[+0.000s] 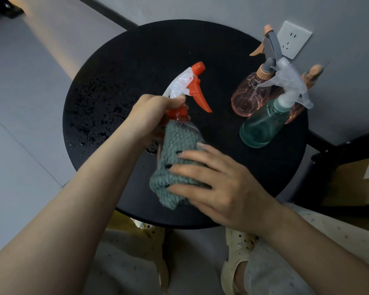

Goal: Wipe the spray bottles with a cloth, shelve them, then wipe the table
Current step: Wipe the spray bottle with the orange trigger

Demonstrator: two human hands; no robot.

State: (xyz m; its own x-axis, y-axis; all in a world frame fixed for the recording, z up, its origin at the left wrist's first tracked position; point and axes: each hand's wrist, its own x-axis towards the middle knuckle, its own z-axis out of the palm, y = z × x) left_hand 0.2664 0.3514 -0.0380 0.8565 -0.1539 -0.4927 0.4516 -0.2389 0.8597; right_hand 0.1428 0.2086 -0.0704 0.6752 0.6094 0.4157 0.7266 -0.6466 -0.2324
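Note:
My left hand (151, 116) grips the neck of a spray bottle with an orange trigger and white head (188, 86), held over the round black table (158, 50). My right hand (217, 184) presses a grey-green knitted cloth (175, 158) around the bottle's body, which the cloth hides. At the table's right side stand a teal bottle with a clear white head (262, 124) and a pink bottle with a grey and tan head (249, 96). A second pink bottle (296, 109) shows partly behind the teal one.
Water droplets (94, 124) speckle the left part of the table. A white wall socket (294, 39) sits on the grey wall behind the bottles. A dark shelf frame (339, 158) with a cardboard box (358, 184) stands at the right. My sandalled feet (237, 256) are below the table.

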